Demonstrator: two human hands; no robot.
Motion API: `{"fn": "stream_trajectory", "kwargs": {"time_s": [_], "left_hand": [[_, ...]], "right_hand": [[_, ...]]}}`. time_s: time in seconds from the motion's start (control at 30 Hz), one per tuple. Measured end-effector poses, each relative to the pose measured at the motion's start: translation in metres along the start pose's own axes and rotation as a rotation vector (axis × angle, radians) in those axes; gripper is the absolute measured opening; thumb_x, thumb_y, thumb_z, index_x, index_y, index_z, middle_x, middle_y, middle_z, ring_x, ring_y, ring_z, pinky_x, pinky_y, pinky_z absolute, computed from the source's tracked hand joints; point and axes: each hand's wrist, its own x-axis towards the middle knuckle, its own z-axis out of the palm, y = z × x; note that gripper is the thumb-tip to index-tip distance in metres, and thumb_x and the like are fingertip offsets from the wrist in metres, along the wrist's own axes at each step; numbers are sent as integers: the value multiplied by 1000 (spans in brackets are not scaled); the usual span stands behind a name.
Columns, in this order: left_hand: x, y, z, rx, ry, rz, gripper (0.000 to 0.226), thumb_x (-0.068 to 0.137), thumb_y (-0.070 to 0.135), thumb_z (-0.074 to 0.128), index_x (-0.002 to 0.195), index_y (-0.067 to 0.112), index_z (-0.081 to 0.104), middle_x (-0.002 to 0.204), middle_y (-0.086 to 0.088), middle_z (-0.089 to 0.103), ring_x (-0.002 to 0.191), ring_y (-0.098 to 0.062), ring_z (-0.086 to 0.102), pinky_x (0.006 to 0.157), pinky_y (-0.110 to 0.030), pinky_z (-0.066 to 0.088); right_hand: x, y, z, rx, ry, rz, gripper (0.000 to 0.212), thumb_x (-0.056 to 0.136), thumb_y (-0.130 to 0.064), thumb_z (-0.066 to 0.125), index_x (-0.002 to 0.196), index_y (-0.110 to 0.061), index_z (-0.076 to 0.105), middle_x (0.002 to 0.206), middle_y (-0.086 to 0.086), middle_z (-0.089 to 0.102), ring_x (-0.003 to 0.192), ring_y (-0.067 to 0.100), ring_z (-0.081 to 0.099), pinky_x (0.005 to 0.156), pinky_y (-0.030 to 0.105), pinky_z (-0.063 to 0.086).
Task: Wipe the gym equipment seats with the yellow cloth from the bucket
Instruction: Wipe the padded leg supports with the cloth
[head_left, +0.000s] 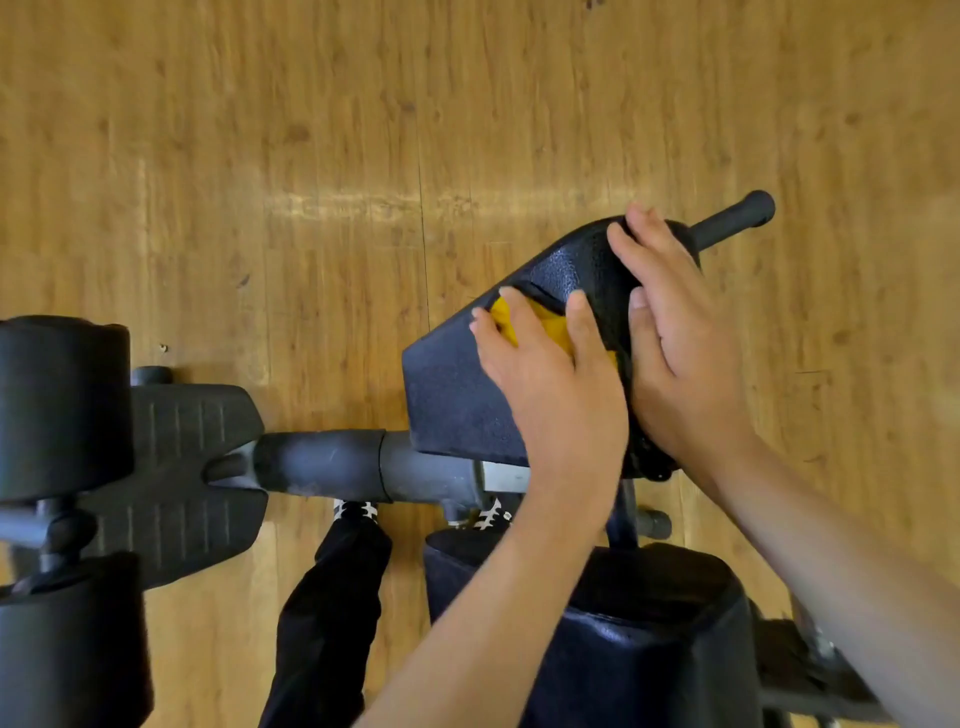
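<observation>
Left hand (550, 384): laid palm-down with fingers spread and nearly straight, pressing the yellow cloth (555, 328) flat against the seat pad (457, 395). The cloth is bunched under the palm, with only folds of it showing between the fingers. It is pressed rather than gripped. Right hand (680, 343): also released and flat, resting directly on the right-hand part of the same pad, just beside the left hand. Its fingers reach to the pad's far edge and its thumb lies along the pad next to the cloth. It holds nothing. Whether its fingertips hook over the far edge cannot be told.

The seat pad is black, with a pebbled cover, and is tilted, showing a crease across its middle near the cloth. A black handle (737, 218) with a rubber grip sticks out beyond its far right corner. Below the pad a grey frame tube (363, 462) runs left to a ribbed foot plate (182, 467), flanked by two black foam rollers (62, 405) at the left edge of the view. A second black pad (649, 639) sits nearer the person, under both forearms. Between tube and second pad stand the person's black trouser leg (332, 597) and shoes with white laces (358, 509). All stands on a wooden floor (311, 156)
</observation>
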Motion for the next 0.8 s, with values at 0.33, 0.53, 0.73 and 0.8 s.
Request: {"fn": "stream_trajectory", "kwargs": {"time_s": [0.33,0.53,0.73,0.8], "left_hand": [[-24,-54,-20,26,-8,343,62,109,8,36,162,11,4,172,-3,-5,156,-2,-6,118,-6,3],[11,-21,-16,14,-32,262,60,111,26,34,162,13,7,171,-6,-11,146,14,-10,96,12,5],[52,-28,-22,56,-3,457,41,109,12,37,149,2,40,162,-16,27,149,-14,28,108,1,18],[19,-53,-23,14,2,420,48,105,4,35,153,11,36,163,-12,26,150,-15,30,118,-11,22]], "right_hand": [[-2,-7,3,-58,11,22,46,104,2,35,149,-3,42,161,9,33,152,17,23,124,39,24],[0,-9,1,-66,1,39,45,105,-3,36,150,-5,42,161,7,33,153,15,22,125,36,21],[-1,-8,0,-79,8,38,45,105,-5,40,149,-6,43,160,7,34,152,15,24,124,38,23],[-1,-10,0,-99,10,39,45,105,-5,39,150,-6,41,161,7,33,152,15,22,125,33,21]]}}
